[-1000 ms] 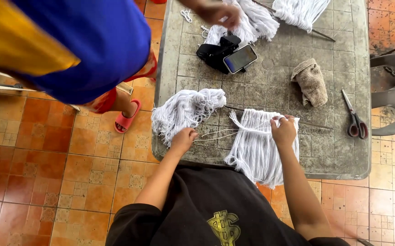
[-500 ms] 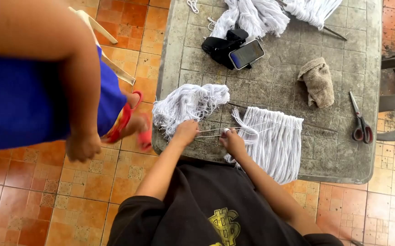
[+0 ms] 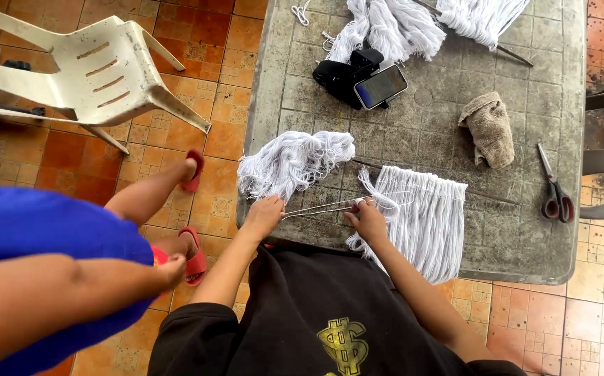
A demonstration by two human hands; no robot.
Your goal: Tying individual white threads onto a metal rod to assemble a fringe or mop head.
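At a worn grey table point(image 3: 413, 139), a person stretches white strands point(image 3: 316, 207) between two hands. The left hand point(image 3: 263, 212) pinches one end beside a loose white yarn bundle point(image 3: 295, 161); the right hand point(image 3: 368, 219) appears closed on the other end, at the near left edge of a hanging yarn fringe point(image 3: 424, 216). Scissors point(image 3: 552, 188) lie far right, a phone point(image 3: 380, 87) farther back.
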